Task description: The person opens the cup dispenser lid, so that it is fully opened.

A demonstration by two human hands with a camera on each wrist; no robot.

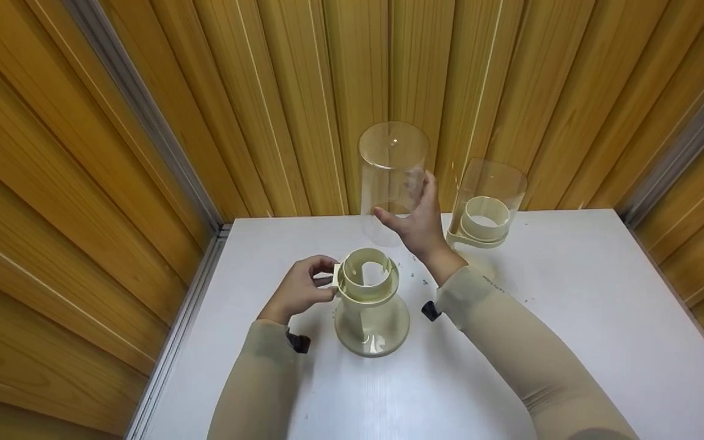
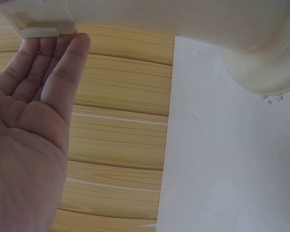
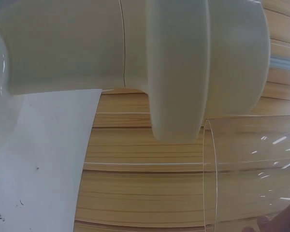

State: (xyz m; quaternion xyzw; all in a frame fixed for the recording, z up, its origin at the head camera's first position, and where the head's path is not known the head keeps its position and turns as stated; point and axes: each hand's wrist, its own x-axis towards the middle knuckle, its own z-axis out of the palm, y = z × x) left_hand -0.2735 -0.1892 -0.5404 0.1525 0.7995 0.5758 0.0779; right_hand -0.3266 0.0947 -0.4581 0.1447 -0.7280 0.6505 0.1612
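Note:
A cream stand (image 1: 376, 336) with a round base, a thick column and an open ring-shaped top stands in the middle of the white table. My left hand (image 1: 297, 287) holds the small block (image 2: 43, 21) on the left side of its top, thumb in front and fingers behind. A clear, open-looking cylinder (image 1: 379, 183) is upright in my right hand (image 1: 422, 226), with the thumb and fingers spread around its side. It is behind the stand in the head view. In the right wrist view, the rim of the clear cylinder (image 3: 251, 164) appears beside the stand's top (image 3: 237, 63).
Behind my right arm stands a second cream stand (image 1: 485, 229) with a clear tube (image 1: 505, 177) around its top. Small dark crumbs (image 1: 425, 282) lie on the white table (image 1: 364, 400). Wood-look panels (image 1: 303, 104) close in the back and sides.

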